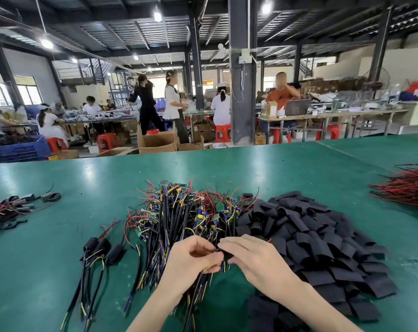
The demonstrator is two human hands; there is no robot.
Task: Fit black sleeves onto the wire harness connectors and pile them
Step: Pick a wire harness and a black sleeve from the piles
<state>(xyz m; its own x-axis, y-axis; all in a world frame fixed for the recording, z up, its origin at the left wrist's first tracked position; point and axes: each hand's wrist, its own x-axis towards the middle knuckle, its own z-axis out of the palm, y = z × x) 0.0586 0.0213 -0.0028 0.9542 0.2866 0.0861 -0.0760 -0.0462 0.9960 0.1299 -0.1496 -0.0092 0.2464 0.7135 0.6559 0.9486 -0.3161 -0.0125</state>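
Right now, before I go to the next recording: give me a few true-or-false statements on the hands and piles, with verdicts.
1. The loose black sleeves are heaped right of the harness heap. True.
2. Both hands lie flat on the table. False: the left hand pinches a single harness and the right hand a black sleeve.
3. A few sleeved harnesses lie left of the heap. True.
4. The table is red. False: it is green.
5. The red wire bundle sits at the table's left edge. False: it is at the far right.
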